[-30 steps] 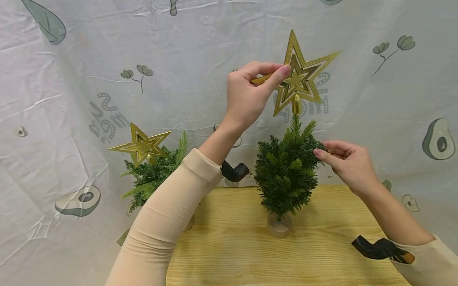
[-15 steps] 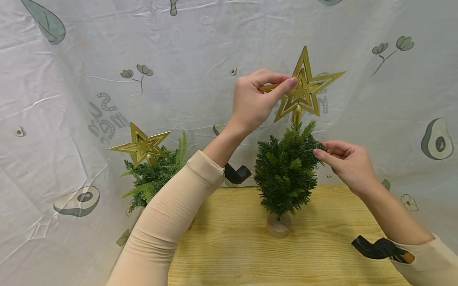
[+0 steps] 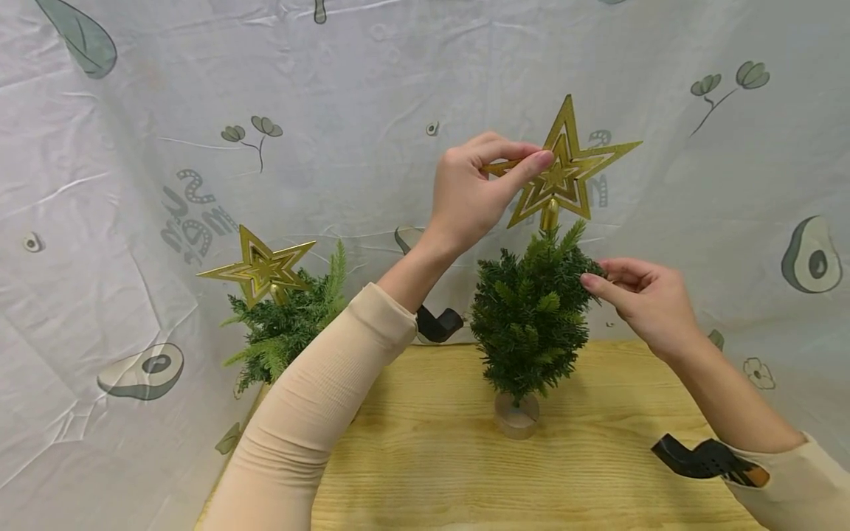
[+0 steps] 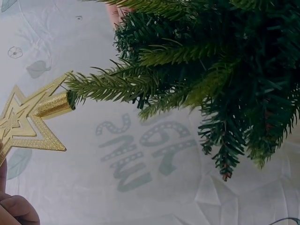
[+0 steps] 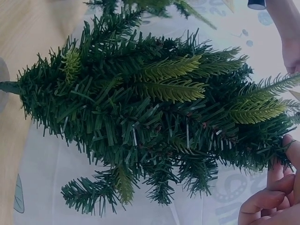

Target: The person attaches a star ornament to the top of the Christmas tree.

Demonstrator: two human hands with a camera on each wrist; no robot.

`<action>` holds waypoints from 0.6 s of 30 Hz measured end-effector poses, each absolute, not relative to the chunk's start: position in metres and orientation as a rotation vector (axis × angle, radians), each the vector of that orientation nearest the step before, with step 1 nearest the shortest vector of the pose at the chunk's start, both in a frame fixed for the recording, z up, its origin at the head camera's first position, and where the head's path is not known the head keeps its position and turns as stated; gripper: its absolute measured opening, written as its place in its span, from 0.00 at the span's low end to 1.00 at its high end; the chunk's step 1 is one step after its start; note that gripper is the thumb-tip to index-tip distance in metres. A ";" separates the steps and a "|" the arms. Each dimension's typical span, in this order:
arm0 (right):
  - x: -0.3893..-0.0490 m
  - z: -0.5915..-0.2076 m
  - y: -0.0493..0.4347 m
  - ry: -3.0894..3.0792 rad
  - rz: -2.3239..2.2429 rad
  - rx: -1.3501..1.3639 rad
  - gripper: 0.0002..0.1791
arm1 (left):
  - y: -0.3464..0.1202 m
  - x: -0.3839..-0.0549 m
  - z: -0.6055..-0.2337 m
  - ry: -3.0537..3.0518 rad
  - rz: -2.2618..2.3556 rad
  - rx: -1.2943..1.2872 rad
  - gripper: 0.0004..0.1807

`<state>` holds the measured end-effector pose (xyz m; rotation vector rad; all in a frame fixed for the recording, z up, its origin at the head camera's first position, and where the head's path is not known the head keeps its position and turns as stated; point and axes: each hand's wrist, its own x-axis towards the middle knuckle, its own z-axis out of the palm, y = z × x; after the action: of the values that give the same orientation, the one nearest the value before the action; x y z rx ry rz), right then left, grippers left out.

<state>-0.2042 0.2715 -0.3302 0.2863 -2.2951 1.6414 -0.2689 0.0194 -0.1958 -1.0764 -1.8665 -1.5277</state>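
Note:
My left hand [image 3: 474,188] pinches one arm of a gold star tree topper [image 3: 563,173] between thumb and fingers. The star's hollow socket [image 4: 55,104] sits over the tip of the top branch [image 4: 112,86] in the left wrist view. Below it, a small artificial Christmas tree [image 3: 531,317] stands upright on a round wooden base [image 3: 516,417]. On the tree's right side, my right hand [image 3: 647,302] pinches an upper branch between thumb and fingers. The right wrist view shows those fingertips [image 5: 294,150] at the foliage.
Behind my left forearm is a second small tree [image 3: 279,335], topped by another gold star [image 3: 262,267]. Both trees stand on a wood-grain table [image 3: 564,472]. A white printed cloth [image 3: 372,88] hangs behind. Black camera mounts [image 3: 693,456] stick out from the sleeves.
My left hand has lowered the star and shifted it slightly right, bringing its socket down onto the treetop. The right hand has stayed at the branch.

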 end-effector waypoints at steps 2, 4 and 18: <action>-0.204 -0.330 0.272 -2.294 1.627 0.290 0.12 | 0.018 -0.269 -0.196 -1.864 -1.501 -1.069 0.07; -0.204 -0.329 0.272 -2.290 1.618 0.293 0.12 | 0.016 -0.268 -0.197 -1.865 -1.485 -1.057 0.07; -0.198 -0.323 0.282 -2.010 1.894 0.372 0.09 | -0.015 -0.256 -0.197 -1.680 -1.427 -0.961 0.08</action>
<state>-0.1981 0.2817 -0.3234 0.3721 -2.0103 1.8939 -0.2564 -0.0146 -0.1971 -0.9609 -1.6797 -1.4274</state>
